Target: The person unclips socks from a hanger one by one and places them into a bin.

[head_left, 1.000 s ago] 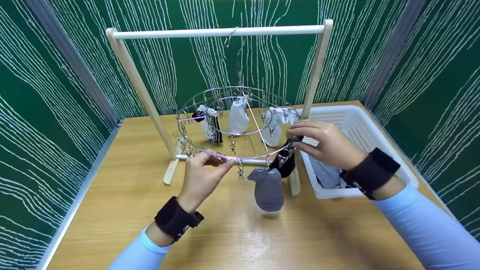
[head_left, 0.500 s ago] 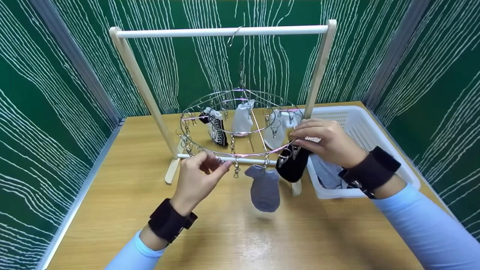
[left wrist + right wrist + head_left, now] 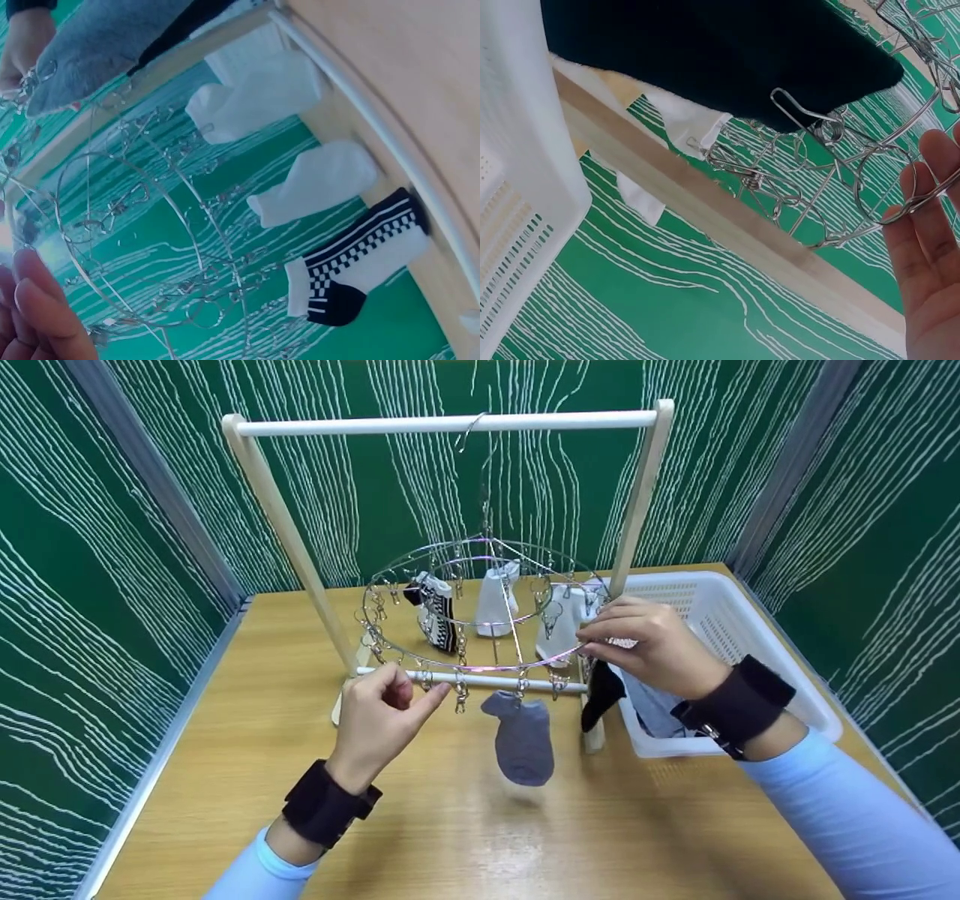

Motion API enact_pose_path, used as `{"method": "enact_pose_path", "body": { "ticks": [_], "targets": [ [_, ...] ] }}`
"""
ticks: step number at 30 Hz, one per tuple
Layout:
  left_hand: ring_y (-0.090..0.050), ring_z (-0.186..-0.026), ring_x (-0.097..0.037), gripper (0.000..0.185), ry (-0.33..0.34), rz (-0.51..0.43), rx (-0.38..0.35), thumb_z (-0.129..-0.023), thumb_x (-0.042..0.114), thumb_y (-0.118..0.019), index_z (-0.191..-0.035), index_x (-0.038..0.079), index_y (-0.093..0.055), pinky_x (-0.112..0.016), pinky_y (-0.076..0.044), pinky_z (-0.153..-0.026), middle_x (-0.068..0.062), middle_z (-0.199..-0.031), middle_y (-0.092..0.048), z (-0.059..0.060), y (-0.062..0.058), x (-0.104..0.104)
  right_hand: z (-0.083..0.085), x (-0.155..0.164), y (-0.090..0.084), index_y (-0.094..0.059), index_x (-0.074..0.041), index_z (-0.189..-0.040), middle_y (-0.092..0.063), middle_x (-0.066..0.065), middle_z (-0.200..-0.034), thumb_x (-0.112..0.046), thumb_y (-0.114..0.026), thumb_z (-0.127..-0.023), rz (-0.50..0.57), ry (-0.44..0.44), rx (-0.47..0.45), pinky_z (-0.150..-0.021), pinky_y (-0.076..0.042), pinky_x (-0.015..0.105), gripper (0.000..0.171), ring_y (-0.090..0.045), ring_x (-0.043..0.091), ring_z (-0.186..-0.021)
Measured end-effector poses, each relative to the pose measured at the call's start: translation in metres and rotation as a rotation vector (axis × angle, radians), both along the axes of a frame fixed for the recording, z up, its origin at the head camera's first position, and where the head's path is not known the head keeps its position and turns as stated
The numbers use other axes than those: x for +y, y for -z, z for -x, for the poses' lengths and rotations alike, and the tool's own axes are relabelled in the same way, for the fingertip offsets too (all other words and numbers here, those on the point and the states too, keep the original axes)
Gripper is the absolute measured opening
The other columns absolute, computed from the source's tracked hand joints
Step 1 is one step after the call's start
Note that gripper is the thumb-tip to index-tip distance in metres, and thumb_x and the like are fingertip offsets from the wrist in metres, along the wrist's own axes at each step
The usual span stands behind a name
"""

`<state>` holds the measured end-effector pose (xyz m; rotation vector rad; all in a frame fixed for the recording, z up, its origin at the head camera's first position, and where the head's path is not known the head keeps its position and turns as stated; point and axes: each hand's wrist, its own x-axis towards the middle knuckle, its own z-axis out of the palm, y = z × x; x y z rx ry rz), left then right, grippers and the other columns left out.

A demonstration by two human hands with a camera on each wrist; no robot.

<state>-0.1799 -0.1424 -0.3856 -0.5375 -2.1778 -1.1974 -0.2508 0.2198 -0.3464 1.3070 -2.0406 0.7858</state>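
A round metal clip hanger (image 3: 480, 668) hangs by its hook from a rack. My right hand (image 3: 652, 641) pinches its outer ring at the right side; in the right wrist view the wire (image 3: 930, 196) crosses the fingers. Just below that hand hangs a black sock (image 3: 602, 694), clipped on. My left hand (image 3: 375, 720) is at the front left of the ring, thumb and forefinger apart with nothing between them. A grey sock (image 3: 525, 742) hangs at the front. Farther back hang two white socks (image 3: 496, 596) and a black-and-white patterned sock (image 3: 360, 259).
The wooden rack with a white top bar (image 3: 442, 424) stands on the table (image 3: 450, 840). A white perforated basket (image 3: 750, 660) at the right holds grey cloth (image 3: 652, 705). Several bare clips (image 3: 460, 697) dangle from the ring. Green walls with white lines enclose the table.
The hanger has turned: the front grey sock has shifted left, the back socks right. The black sock has swung under my right hand. My left hand has left the ring, moving left and down.
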Motion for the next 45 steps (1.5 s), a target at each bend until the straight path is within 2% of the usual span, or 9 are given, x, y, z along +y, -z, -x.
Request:
{"method": "enact_pose_path", "body": {
  "ticks": [4, 10, 14, 17, 23, 27, 30, 39, 45],
  "targets": [
    [-0.044, -0.055, -0.002, 0.044, 0.018, 0.010, 0.097, -0.081, 0.013, -0.095, -0.068, 0.007, -0.053, -0.015, -0.034, -0.051, 0.002, -0.057, -0.049, -0.003, 0.000, 0.004, -0.002, -0.004, -0.001, -0.083, 0.000, -0.101, -0.080, 0.012, -0.092, 0.010, -0.087, -0.079, -0.006, -0.001, 0.028, -0.083, -0.054, 0.016, 0.025, -0.069, 0.026, -0.082],
    [-0.054, -0.053, -0.008, 0.034, 0.106, -0.001, 0.217, -0.083, 0.004, -0.088, -0.067, 0.008, -0.058, -0.018, -0.047, -0.052, 0.000, -0.058, -0.059, -0.012, -0.002, 0.015, -0.004, -0.010, 0.000, -0.083, 0.000, -0.101, -0.079, 0.009, -0.088, 0.007, -0.088, -0.080, -0.018, -0.003, 0.053, -0.071, -0.053, 0.026, 0.022, -0.066, 0.022, -0.078],
    [-0.067, -0.059, -0.014, 0.020, 0.210, -0.016, 0.208, -0.085, -0.003, -0.085, -0.076, 0.006, -0.070, -0.022, -0.059, -0.060, -0.003, -0.069, -0.072, -0.016, -0.004, 0.024, -0.006, -0.012, 0.001, -0.083, -0.001, -0.099, -0.079, 0.008, -0.086, 0.006, -0.089, -0.080, -0.017, 0.001, 0.066, -0.068, -0.051, 0.028, 0.021, -0.064, 0.021, -0.076],
    [-0.075, -0.069, -0.017, 0.012, 0.257, 0.011, 0.191, -0.086, -0.004, -0.085, -0.086, 0.003, -0.076, -0.024, -0.064, -0.069, -0.006, -0.080, -0.079, -0.017, -0.003, 0.030, -0.007, -0.014, 0.000, -0.083, 0.000, -0.098, -0.079, 0.008, -0.086, 0.006, -0.089, -0.080, -0.014, 0.005, 0.068, -0.067, -0.050, 0.027, 0.020, -0.063, 0.020, -0.075],
    [-0.082, -0.094, -0.026, 0.022, 0.227, 0.106, 0.215, -0.086, -0.002, -0.088, -0.106, -0.005, -0.079, -0.034, -0.067, -0.087, -0.016, -0.102, -0.083, -0.017, 0.002, 0.037, -0.007, -0.018, -0.002, -0.083, -0.001, -0.097, -0.079, 0.009, -0.085, 0.001, -0.090, -0.081, -0.034, 0.024, 0.072, -0.065, -0.050, 0.028, 0.018, -0.063, 0.020, -0.075],
    [-0.080, -0.112, -0.032, 0.035, 0.215, 0.166, 0.169, -0.089, 0.003, -0.087, -0.119, -0.009, -0.075, -0.041, -0.064, -0.101, -0.022, -0.119, -0.080, -0.017, 0.004, 0.041, -0.008, -0.019, -0.002, -0.083, -0.002, -0.097, -0.079, 0.009, -0.085, 0.000, -0.091, -0.081, -0.042, 0.036, 0.073, -0.065, -0.050, 0.028, 0.017, -0.063, 0.020, -0.074],
    [-0.078, -0.117, -0.033, 0.040, 0.223, 0.184, 0.109, -0.093, 0.007, -0.085, -0.126, -0.009, -0.072, -0.043, -0.061, -0.106, -0.024, -0.126, -0.078, -0.016, 0.003, 0.044, -0.008, -0.019, -0.002, -0.083, -0.002, -0.097, -0.078, 0.008, -0.084, 0.000, -0.091, -0.082, -0.041, 0.040, 0.067, -0.065, -0.051, 0.028, 0.017, -0.064, 0.020, -0.074],
    [-0.076, -0.119, -0.032, 0.038, 0.274, 0.147, -0.037, -0.101, 0.009, -0.077, -0.134, -0.008, -0.070, -0.045, -0.060, -0.107, -0.022, -0.129, -0.077, -0.009, 0.000, 0.051, -0.009, -0.018, -0.001, -0.083, -0.002, -0.097, -0.079, 0.008, -0.085, 0.001, -0.090, -0.082, -0.035, 0.045, 0.051, -0.065, -0.051, 0.027, 0.016, -0.064, 0.020, -0.074],
    [-0.077, -0.108, -0.030, 0.033, 0.314, 0.161, -0.080, -0.104, 0.009, -0.073, -0.130, -0.010, -0.070, -0.044, -0.063, -0.100, -0.022, -0.122, -0.078, -0.003, 0.000, 0.055, -0.009, -0.018, -0.001, -0.083, -0.002, -0.096, -0.080, 0.009, -0.087, 0.002, -0.090, -0.081, -0.021, 0.031, 0.068, -0.066, -0.053, 0.032, 0.017, -0.067, 0.022, -0.076]
  ]
}}
